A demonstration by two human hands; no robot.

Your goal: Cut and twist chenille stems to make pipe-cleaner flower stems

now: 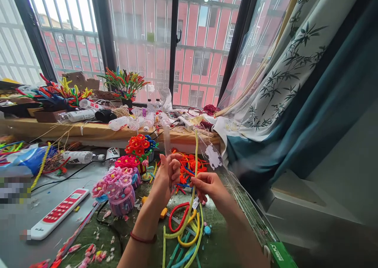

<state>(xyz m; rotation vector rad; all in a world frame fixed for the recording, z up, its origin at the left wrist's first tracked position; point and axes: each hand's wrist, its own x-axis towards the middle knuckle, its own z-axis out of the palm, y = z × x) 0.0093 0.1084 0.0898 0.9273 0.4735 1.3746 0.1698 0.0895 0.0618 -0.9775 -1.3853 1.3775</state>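
My left hand [167,173] is raised over the desk with its fingers curled shut round a thin pale stick [167,140] that stands upright. My right hand [208,186] pinches a long yellow-green pipe cleaner [195,161], which rises above both hands and trails down to the desk. Below the hands lie red [177,214], yellow and blue pipe cleaners in a loose heap on the green mat [112,236]. Pink and red pipe-cleaner flower pots [119,185] stand just left of my left hand.
A red and white power strip [57,213] lies at the left. The sill behind holds plastic bottles [76,115], colourful pipe-cleaner bouquets [124,82] and a white socket strip [187,123]. A clear bag of thin wires [245,205] lies at the right, beside curtains [295,82].
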